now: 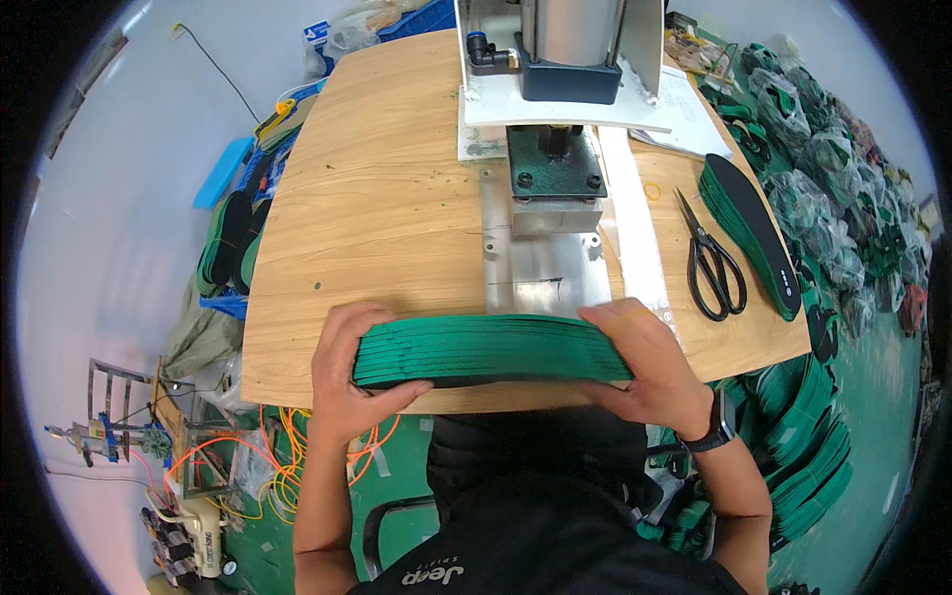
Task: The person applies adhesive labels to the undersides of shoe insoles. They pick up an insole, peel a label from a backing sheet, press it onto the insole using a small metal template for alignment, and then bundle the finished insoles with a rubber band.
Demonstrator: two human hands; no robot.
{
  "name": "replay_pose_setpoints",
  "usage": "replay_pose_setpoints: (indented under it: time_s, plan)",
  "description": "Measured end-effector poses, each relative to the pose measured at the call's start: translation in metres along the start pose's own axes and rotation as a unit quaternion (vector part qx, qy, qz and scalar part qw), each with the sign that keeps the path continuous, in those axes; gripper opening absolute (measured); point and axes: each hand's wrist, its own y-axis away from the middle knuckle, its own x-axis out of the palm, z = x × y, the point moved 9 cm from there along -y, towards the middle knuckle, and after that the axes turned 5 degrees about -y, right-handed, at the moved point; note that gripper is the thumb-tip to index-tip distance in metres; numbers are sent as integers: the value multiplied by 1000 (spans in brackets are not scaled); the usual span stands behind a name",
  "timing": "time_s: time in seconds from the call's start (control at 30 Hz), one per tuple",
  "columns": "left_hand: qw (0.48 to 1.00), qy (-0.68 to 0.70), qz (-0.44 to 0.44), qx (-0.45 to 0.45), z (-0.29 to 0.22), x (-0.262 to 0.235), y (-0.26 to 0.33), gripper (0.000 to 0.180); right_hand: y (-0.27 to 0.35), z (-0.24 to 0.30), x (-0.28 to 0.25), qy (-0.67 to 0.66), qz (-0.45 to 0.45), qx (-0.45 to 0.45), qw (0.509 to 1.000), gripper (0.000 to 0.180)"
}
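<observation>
Between my two hands is a stack of green shoe insoles (486, 350), held on its side at the table's near edge. My left hand (347, 372) wraps round the stack's left end, thumb along the lower side. Gripping the other end is my right hand (645, 362), with a dark watch on that wrist. Just beyond the stack, a metal base plate (550, 268) lies under the square press head (555, 169) of a pneumatic press. Dark-handled scissors (714, 263) and another bundle of insoles, black on top with green edges (749, 233), lie to the right.
The press's white frame and cylinder (570, 50) rise at the table's far side. White papers (684, 114) lie behind the scissors. Bags of insoles (833, 169) and loose green piles (803, 446) cover the floor at right. Orange hoses (283, 456) and a compressor (203, 535) are lower left.
</observation>
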Motion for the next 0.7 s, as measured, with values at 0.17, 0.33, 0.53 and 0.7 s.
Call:
replay_pose_setpoints:
  time_s: [0.17, 0.33, 0.53, 0.7]
  plan:
    - [996, 57, 55, -48, 0, 11, 0, 70, -19, 14, 6, 59, 15, 4, 998, 77]
    - [999, 7, 46, -17, 4, 10, -2, 65, -19, 14, 18, 93, 71, -37, 992, 76]
    - [995, -12, 87, -52, 7, 10, -1, 54, -18, -2, 12, 39, -27, 20, 999, 70]
    - [1000, -21, -10, 8, 0, 0, 2, 56, 3, -16, 8, 11, -61, 52, 997, 62]
